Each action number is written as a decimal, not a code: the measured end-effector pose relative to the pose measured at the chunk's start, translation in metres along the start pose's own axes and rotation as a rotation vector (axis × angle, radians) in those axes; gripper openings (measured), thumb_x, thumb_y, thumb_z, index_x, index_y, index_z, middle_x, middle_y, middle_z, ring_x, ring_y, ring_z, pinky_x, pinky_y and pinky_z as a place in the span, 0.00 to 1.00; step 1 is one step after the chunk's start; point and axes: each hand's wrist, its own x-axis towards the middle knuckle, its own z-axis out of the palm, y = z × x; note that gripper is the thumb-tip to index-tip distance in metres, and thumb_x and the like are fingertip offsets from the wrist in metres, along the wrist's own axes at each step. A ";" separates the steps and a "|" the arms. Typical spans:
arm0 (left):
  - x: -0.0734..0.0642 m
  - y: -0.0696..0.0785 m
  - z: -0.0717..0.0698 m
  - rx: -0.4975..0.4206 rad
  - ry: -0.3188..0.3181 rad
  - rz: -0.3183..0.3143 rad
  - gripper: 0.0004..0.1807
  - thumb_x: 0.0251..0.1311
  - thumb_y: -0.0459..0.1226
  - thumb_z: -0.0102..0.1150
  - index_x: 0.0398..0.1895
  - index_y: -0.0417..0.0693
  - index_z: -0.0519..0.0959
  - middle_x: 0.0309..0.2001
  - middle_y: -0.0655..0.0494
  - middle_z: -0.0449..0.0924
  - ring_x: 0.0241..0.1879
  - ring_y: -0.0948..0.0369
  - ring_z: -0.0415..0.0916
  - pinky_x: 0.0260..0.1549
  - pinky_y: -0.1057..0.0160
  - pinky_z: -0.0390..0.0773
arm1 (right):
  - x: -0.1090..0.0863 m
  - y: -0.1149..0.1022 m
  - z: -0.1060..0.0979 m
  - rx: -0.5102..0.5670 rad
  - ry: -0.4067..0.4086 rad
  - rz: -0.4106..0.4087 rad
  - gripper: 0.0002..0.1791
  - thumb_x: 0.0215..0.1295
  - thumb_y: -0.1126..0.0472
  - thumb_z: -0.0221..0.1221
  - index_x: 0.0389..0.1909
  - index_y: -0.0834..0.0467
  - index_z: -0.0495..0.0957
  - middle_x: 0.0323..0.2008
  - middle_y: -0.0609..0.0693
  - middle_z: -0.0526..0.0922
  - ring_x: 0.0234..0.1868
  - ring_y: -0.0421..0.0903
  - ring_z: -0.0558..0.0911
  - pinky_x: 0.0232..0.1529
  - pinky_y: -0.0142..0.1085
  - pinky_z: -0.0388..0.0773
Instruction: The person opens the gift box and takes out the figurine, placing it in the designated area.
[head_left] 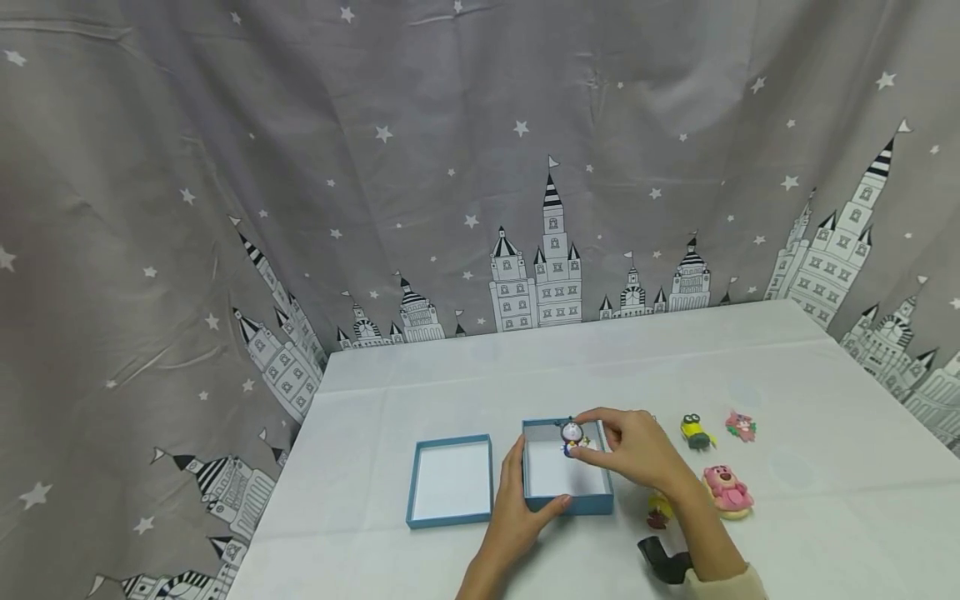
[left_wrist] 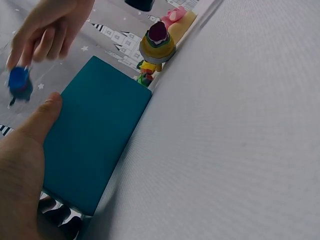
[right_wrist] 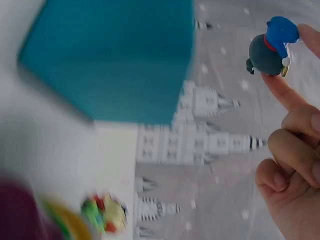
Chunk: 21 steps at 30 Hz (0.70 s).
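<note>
A small round-headed blue and white figurine point(head_left: 572, 435) is pinched between the thumb and index finger of my right hand point(head_left: 637, 450). It is held over a blue box point(head_left: 570, 505) with a white inside. In the right wrist view the figurine point(right_wrist: 275, 45) shows a dark grey head, red collar and blue body; its other fingers curl toward the palm. My left hand point(head_left: 517, 508) grips the box at its near left corner, thumb along the front wall and fingers along the left side. The left wrist view shows the thumb point(left_wrist: 45, 115) at the teal wall's edge.
Left of the box lies a shallow blue-rimmed tray or lid point(head_left: 452, 483). To the right are a yellow minion figurine point(head_left: 696, 432), a small pink figurine point(head_left: 741, 425) and a pink bear point(head_left: 726, 490). A yellow and brown figurine point(head_left: 658, 510) is partly hidden by my right wrist.
</note>
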 end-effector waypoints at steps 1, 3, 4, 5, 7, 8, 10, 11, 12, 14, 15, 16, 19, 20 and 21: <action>0.000 0.000 0.000 0.000 -0.001 -0.002 0.54 0.45 0.56 0.62 0.70 0.55 0.40 0.68 0.50 0.46 0.66 0.47 0.48 0.60 0.43 0.56 | -0.002 0.002 -0.005 0.010 0.011 0.003 0.23 0.44 0.39 0.64 0.40 0.45 0.79 0.08 0.36 0.56 0.11 0.32 0.53 0.12 0.25 0.54; 0.000 0.001 0.000 -0.001 0.002 0.000 0.54 0.45 0.56 0.62 0.70 0.55 0.41 0.68 0.50 0.46 0.66 0.47 0.48 0.60 0.43 0.55 | -0.006 0.008 -0.016 0.044 0.027 -0.008 0.21 0.45 0.42 0.65 0.41 0.46 0.79 0.08 0.37 0.56 0.11 0.31 0.53 0.10 0.25 0.54; -0.001 0.001 0.000 -0.004 0.003 0.003 0.54 0.45 0.56 0.62 0.70 0.54 0.41 0.68 0.49 0.46 0.66 0.47 0.48 0.60 0.43 0.55 | -0.008 0.012 -0.022 0.053 0.036 -0.007 0.21 0.45 0.44 0.66 0.41 0.46 0.79 0.09 0.37 0.56 0.11 0.31 0.53 0.11 0.26 0.55; -0.001 0.001 0.000 -0.007 0.005 0.003 0.54 0.45 0.56 0.62 0.70 0.54 0.41 0.68 0.49 0.46 0.66 0.47 0.48 0.61 0.43 0.55 | -0.011 0.015 -0.027 0.061 0.046 -0.011 0.20 0.46 0.46 0.66 0.42 0.46 0.78 0.09 0.37 0.56 0.12 0.31 0.53 0.11 0.26 0.56; -0.001 0.001 0.000 -0.010 0.004 0.005 0.54 0.44 0.57 0.62 0.70 0.54 0.41 0.68 0.49 0.47 0.66 0.47 0.48 0.61 0.44 0.55 | -0.018 0.023 -0.040 0.057 0.067 -0.013 0.20 0.46 0.49 0.67 0.42 0.47 0.78 0.10 0.37 0.56 0.12 0.31 0.54 0.12 0.26 0.57; 0.000 0.001 0.001 -0.012 0.004 0.006 0.55 0.44 0.57 0.62 0.70 0.54 0.41 0.68 0.49 0.47 0.66 0.47 0.48 0.61 0.44 0.54 | -0.021 0.027 -0.046 0.053 0.075 -0.005 0.19 0.47 0.50 0.67 0.42 0.48 0.78 0.10 0.38 0.56 0.13 0.32 0.54 0.12 0.27 0.57; 0.000 0.001 0.001 -0.015 -0.001 0.005 0.55 0.44 0.57 0.62 0.70 0.54 0.40 0.68 0.49 0.46 0.66 0.47 0.48 0.61 0.44 0.54 | -0.029 0.035 -0.059 0.022 0.092 0.036 0.19 0.47 0.51 0.67 0.43 0.47 0.78 0.11 0.38 0.57 0.13 0.32 0.55 0.13 0.28 0.58; 0.000 0.001 0.001 -0.015 -0.004 0.003 0.55 0.44 0.58 0.62 0.70 0.55 0.40 0.68 0.50 0.46 0.66 0.48 0.47 0.61 0.44 0.54 | -0.033 0.040 -0.066 0.002 0.101 0.052 0.19 0.47 0.51 0.66 0.43 0.48 0.78 0.11 0.39 0.57 0.13 0.32 0.55 0.13 0.28 0.58; 0.000 0.000 0.001 -0.015 -0.005 0.004 0.55 0.45 0.58 0.62 0.70 0.55 0.40 0.68 0.50 0.46 0.66 0.48 0.47 0.61 0.44 0.54 | -0.038 0.045 -0.072 -0.019 0.110 0.072 0.19 0.47 0.51 0.66 0.43 0.48 0.78 0.12 0.39 0.57 0.14 0.32 0.56 0.13 0.29 0.58; 0.000 0.000 0.001 -0.022 -0.005 0.003 0.54 0.45 0.57 0.62 0.70 0.55 0.40 0.68 0.49 0.46 0.66 0.47 0.47 0.61 0.43 0.54 | -0.047 0.054 -0.084 -0.053 0.121 0.113 0.19 0.48 0.51 0.66 0.43 0.49 0.78 0.12 0.40 0.57 0.14 0.33 0.56 0.13 0.30 0.57; -0.001 0.000 0.001 -0.023 -0.005 -0.001 0.54 0.45 0.57 0.62 0.70 0.56 0.40 0.68 0.50 0.46 0.67 0.48 0.47 0.61 0.44 0.54 | -0.051 0.060 -0.090 -0.073 0.128 0.131 0.20 0.48 0.51 0.66 0.43 0.49 0.78 0.12 0.40 0.58 0.14 0.33 0.57 0.12 0.30 0.56; -0.001 0.000 0.002 -0.023 -0.005 -0.002 0.54 0.45 0.57 0.62 0.70 0.56 0.40 0.68 0.50 0.46 0.66 0.48 0.47 0.61 0.43 0.54 | -0.056 0.065 -0.095 -0.097 0.135 0.145 0.20 0.48 0.50 0.66 0.43 0.50 0.78 0.12 0.40 0.58 0.14 0.33 0.57 0.13 0.30 0.56; -0.001 0.000 0.001 -0.019 0.002 -0.002 0.54 0.44 0.58 0.62 0.70 0.57 0.41 0.68 0.50 0.46 0.66 0.48 0.47 0.61 0.43 0.55 | -0.070 0.081 -0.108 -0.146 0.145 0.190 0.21 0.47 0.50 0.67 0.43 0.51 0.78 0.12 0.40 0.59 0.15 0.33 0.57 0.12 0.30 0.53; -0.001 0.000 0.001 -0.014 0.004 -0.003 0.54 0.44 0.58 0.62 0.70 0.58 0.41 0.68 0.51 0.47 0.66 0.48 0.48 0.61 0.43 0.55 | -0.075 0.086 -0.112 -0.162 0.148 0.203 0.21 0.47 0.50 0.67 0.44 0.51 0.78 0.12 0.40 0.59 0.15 0.33 0.57 0.12 0.30 0.53; -0.001 -0.001 0.001 -0.010 0.006 -0.001 0.54 0.44 0.59 0.61 0.70 0.58 0.41 0.68 0.51 0.47 0.66 0.48 0.48 0.60 0.43 0.56 | -0.079 0.090 -0.115 -0.178 0.150 0.213 0.21 0.47 0.50 0.67 0.43 0.51 0.78 0.12 0.40 0.59 0.15 0.33 0.57 0.12 0.30 0.52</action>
